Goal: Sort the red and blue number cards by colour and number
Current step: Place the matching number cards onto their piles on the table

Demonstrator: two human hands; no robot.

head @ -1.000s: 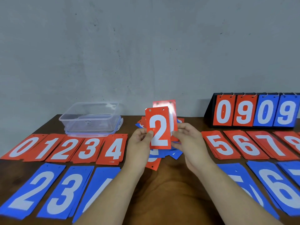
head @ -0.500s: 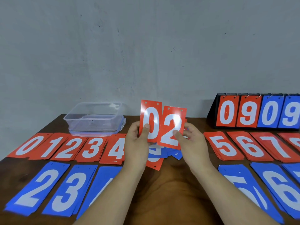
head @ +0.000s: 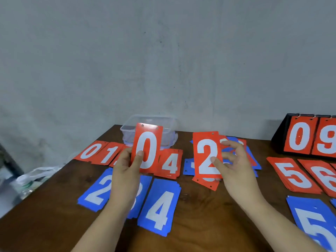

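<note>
Fingers (head: 138, 157) pinching thin red rectangular 0 card (head: 150, 140), 2 card (head: 205, 155)

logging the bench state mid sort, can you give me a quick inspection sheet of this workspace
surface: dark wooden table, cards laid on it in rows.
job's things: red piles in the far row; blue piles in the near row; unsorted heap at centre back; red 0 card and red 2 card lifted off the table.
clutter: clear plastic container behind the red row; flip scoreboard at far right.
grips: left hand pinches the red 0 card; right hand pinches the red 2 card.
cables: nothing seen.
surroundings: grey wall; white bag beyond the table's left edge.
</note>
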